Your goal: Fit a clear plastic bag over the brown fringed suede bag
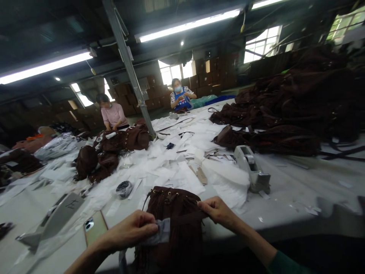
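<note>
Across a dark-brown bag [185, 245] with gold eyelets [169, 193], both hands [134, 228] [218, 212] pinch a strap [186, 218].

My left forearm [91, 251] slants up and inward to my left hand [137, 227], its fingers curled, thumb pressing against them. Opposite, my right forearm [253, 240] angles in, my right hand [217, 211] pinching between thumb and forefinger.

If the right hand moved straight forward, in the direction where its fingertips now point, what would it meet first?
The right hand would probably meet the dark brown gathered fabric bag first, at its upper right side; depth between them is unclear.
</note>
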`<state>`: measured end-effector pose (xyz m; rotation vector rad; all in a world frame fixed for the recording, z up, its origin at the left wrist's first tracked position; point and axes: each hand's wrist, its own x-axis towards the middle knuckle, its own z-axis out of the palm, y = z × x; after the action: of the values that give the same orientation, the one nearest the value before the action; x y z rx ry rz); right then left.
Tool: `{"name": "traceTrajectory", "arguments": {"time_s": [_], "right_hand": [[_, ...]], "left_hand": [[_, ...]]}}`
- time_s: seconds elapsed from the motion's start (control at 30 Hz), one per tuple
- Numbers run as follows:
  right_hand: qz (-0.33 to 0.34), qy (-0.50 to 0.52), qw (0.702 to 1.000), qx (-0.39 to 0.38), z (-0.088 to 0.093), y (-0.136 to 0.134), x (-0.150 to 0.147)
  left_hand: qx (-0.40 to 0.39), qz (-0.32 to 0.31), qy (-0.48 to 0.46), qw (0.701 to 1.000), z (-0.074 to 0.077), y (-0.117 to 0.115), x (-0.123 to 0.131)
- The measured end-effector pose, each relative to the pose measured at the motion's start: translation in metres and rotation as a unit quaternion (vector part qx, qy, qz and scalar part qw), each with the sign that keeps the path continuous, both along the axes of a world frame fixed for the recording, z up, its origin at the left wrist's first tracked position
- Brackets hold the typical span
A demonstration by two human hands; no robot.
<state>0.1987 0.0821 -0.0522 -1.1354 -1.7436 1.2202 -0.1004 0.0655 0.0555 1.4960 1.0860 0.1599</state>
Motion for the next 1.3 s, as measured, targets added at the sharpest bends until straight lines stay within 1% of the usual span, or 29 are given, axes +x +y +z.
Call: {"name": "traceTrajectory", "arguments": {"time_s": [0.07, 0.13, 0.23, 0.33, 0.37, 0.4, 0.43, 0.5, 0.53, 0.57, 0.6, 0.63, 0.7, 0.77, 0.8, 0.83, 0.87, 0.93, 0.97, 1.0, 1.07, 1.13, 1.23, 1.3], "right_hand": [[0.012, -0.002, 1.0, 0.002, 0.008, 0.018, 0.015], [0.005, -0.043, 0.998, 0.047, 0.016, 0.035, 0.021], [-0.025, -0.109, 0.987, 0.116, 0.026, 0.054, 0.008], [-0.056, -0.113, 0.981, 0.147, 0.035, 0.066, -0.013], [-0.075, -0.108, 0.979, 0.158, 0.037, 0.067, -0.018], [-0.109, -0.097, 0.974, 0.175, 0.038, 0.064, -0.021], [-0.158, -0.083, 0.965, 0.195, 0.037, 0.059, -0.022], [-0.25, -0.055, 0.938, 0.235, 0.028, 0.04, -0.022], [-0.273, -0.049, 0.928, 0.25, 0.019, 0.027, -0.024], [-0.249, -0.056, 0.932, 0.257, 0.007, 0.014, -0.026], [-0.193, -0.07, 0.943, 0.263, -0.006, 0.0, -0.03], [-0.141, -0.086, 0.95, 0.265, -0.021, -0.013, -0.035], [-0.074, -0.094, 0.957, 0.265, -0.047, -0.031, -0.045], [-0.048, -0.053, 0.966, 0.248, -0.063, -0.037, -0.048], [-0.065, -0.016, 0.973, 0.22, -0.068, -0.035, -0.045], [-0.109, 0.025, 0.977, 0.181, -0.069, -0.031, -0.04], [-0.178, 0.063, 0.973, 0.133, -0.07, -0.024, -0.033], [-0.326, 0.104, 0.939, 0.042, -0.067, -0.007, -0.018], [-0.372, 0.109, 0.922, 0.014, -0.066, 0.003, -0.013], [-0.39, 0.109, 0.914, 0.002, -0.064, 0.013, -0.01], [-0.363, 0.109, 0.925, 0.012, -0.06, 0.033, -0.012], [-0.333, 0.124, 0.934, 0.042, -0.055, 0.05, -0.021], [-0.328, 0.142, 0.929, 0.092, -0.048, 0.066, -0.033], [-0.309, 0.112, 0.933, 0.146, -0.046, 0.071, -0.035]], "left_hand": [[-0.004, -0.036, -0.007, 0.999, -0.001, 0.003, 0.012], [-0.005, -0.035, -0.023, 0.999, -0.004, 0.009, 0.027], [-0.026, -0.01, -0.035, 0.999, -0.012, 0.024, 0.053], [-0.034, 0.01, -0.032, 0.999, -0.022, 0.045, 0.074], [-0.024, 0.016, -0.03, 0.999, -0.024, 0.053, 0.077], [-0.009, 0.026, -0.024, 0.999, -0.026, 0.061, 0.079], [0.005, 0.037, -0.014, 0.999, -0.026, 0.069, 0.079], [0.013, 0.056, 0.013, 0.998, -0.023, 0.084, 0.076], [0.008, 0.061, 0.024, 0.998, -0.019, 0.091, 0.074], [0.001, 0.061, 0.033, 0.998, -0.016, 0.098, 0.074], [-0.005, 0.054, 0.041, 0.998, -0.012, 0.103, 0.076], [-0.007, 0.04, 0.052, 0.998, -0.009, 0.108, 0.08], [0.004, 0.001, 0.083, 0.997, -0.005, 0.115, 0.093], [0.022, -0.034, 0.121, 0.992, -0.005, 0.121, 0.11], [0.031, -0.046, 0.137, 0.989, -0.005, 0.124, 0.118], [0.042, -0.056, 0.15, 0.986, -0.004, 0.128, 0.126], [0.053, -0.062, 0.162, 0.983, -0.002, 0.132, 0.132], [0.07, -0.061, 0.176, 0.98, 0.006, 0.141, 0.14], [0.077, -0.054, 0.177, 0.98, 0.011, 0.147, 0.142], [0.082, -0.045, 0.174, 0.98, 0.017, 0.152, 0.143], [0.074, -0.03, 0.166, 0.983, 0.027, 0.161, 0.145], [0.05, -0.033, 0.166, 0.984, 0.033, 0.166, 0.143], [0.001, -0.044, 0.18, 0.983, 0.034, 0.162, 0.134], [-0.034, -0.038, 0.181, 0.982, 0.032, 0.155, 0.126]]}}
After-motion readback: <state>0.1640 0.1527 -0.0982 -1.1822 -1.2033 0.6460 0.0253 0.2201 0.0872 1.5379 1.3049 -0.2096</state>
